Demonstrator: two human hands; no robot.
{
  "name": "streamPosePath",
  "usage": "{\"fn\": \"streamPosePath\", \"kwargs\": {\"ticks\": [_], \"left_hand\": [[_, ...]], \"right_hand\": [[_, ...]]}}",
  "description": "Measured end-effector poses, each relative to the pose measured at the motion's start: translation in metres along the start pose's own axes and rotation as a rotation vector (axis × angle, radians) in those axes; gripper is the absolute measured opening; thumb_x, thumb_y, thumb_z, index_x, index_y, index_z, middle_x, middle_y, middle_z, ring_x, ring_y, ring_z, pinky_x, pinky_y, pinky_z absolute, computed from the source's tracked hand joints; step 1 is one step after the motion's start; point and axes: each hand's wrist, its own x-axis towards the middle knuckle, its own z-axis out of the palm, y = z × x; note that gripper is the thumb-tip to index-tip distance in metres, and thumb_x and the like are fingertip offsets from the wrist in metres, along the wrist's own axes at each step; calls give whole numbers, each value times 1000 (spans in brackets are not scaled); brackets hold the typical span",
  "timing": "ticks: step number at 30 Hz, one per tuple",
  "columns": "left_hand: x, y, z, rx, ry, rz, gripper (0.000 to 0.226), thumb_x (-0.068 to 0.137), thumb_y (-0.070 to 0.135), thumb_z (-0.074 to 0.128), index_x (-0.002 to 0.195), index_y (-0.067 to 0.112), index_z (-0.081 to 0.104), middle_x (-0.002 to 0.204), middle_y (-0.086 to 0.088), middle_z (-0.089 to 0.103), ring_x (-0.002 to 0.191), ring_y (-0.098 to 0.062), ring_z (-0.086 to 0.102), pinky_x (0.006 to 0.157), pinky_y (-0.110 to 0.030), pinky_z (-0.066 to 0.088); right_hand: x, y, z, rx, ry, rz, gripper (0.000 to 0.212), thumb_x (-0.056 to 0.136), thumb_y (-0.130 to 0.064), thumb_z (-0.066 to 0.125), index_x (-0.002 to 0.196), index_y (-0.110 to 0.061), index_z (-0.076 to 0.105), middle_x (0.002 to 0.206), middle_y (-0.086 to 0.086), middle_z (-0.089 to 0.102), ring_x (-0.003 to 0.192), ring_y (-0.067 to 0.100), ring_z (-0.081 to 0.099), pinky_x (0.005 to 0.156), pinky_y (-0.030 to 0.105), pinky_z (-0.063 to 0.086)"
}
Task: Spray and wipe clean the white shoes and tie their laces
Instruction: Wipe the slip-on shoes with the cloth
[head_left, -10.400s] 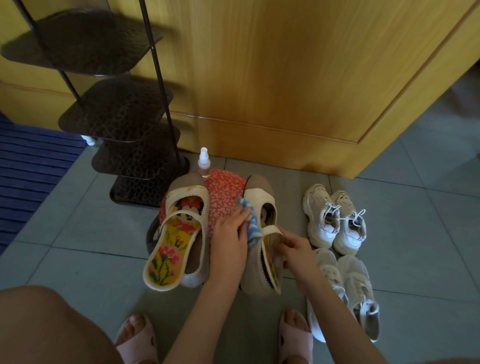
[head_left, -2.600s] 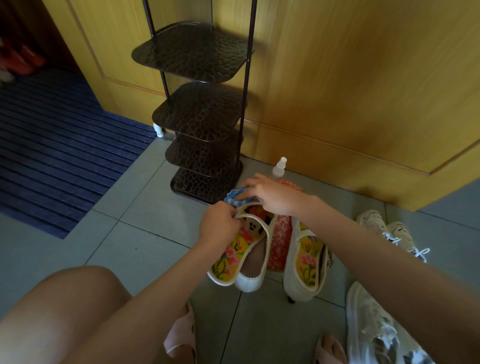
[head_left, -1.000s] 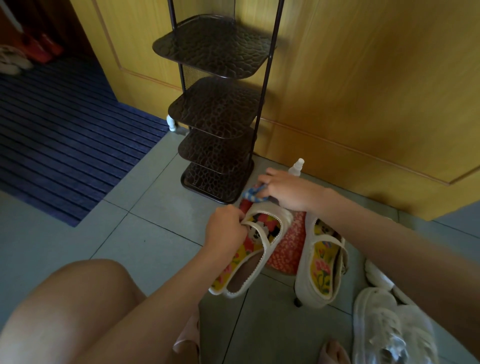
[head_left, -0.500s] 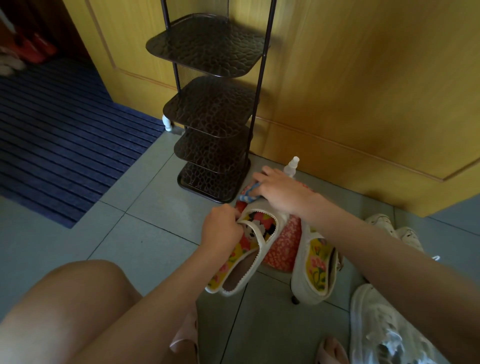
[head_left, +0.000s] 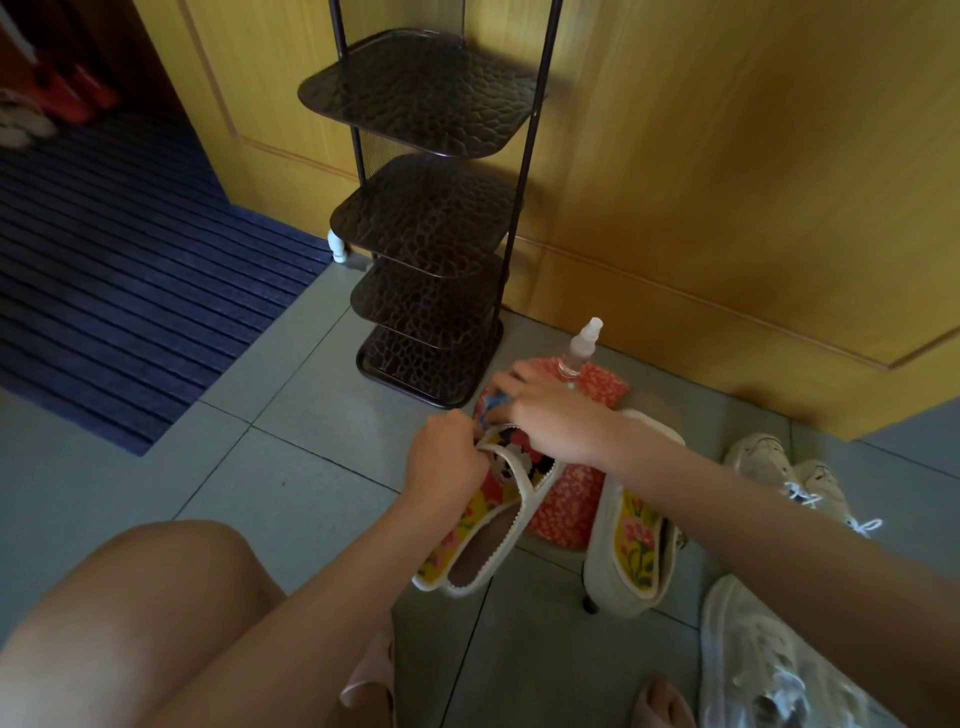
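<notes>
My left hand (head_left: 445, 453) grips the rim of a white strap shoe (head_left: 485, 525) with a flowered insole and holds it tilted over a red patterned stool (head_left: 569, 493). My right hand (head_left: 545, 413) presses a blue-and-white cloth (head_left: 491, 408) against the shoe's toe. Its twin shoe (head_left: 631, 540) leans on the stool's right side. A small clear spray bottle (head_left: 581, 349) stands on the stool behind my right hand. White laced sneakers (head_left: 789, 475) sit on the floor at right, and another white sneaker (head_left: 763, 660) lies at the lower right, partly behind my arm.
A dark four-tier metal rack (head_left: 426, 218) stands against the wooden door (head_left: 727, 182) just left of the stool. A blue striped mat (head_left: 130, 291) covers the floor at left. My knee (head_left: 130, 613) and pink slippers (head_left: 371, 686) fill the bottom.
My right hand slid the cloth slightly across the shoe's toe while my left hand kept its grip on the shoe. The view shifted a little.
</notes>
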Motion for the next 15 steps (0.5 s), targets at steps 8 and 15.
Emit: {"fn": "streamPosePath", "kwargs": {"ticks": [8, 15], "left_hand": [[0, 1, 1, -5, 13, -20, 13, 79, 11, 62, 85, 9, 73, 82, -8, 70, 74, -19, 63, 68, -37, 55], [0, 1, 1, -5, 1, -15, 13, 77, 11, 62, 83, 7, 73, 81, -11, 70, 73, -20, 63, 67, -38, 52]], "right_hand": [[-48, 6, 14, 262, 81, 321, 55, 92, 4, 46, 140, -24, 43, 136, 8, 31, 125, 28, 26, 104, 38, 29], [-72, -32, 19, 629, 174, 570, 50, 97, -3, 42, 145, -15, 33, 132, 10, 29, 103, 24, 46, 83, 17, 40]]}}
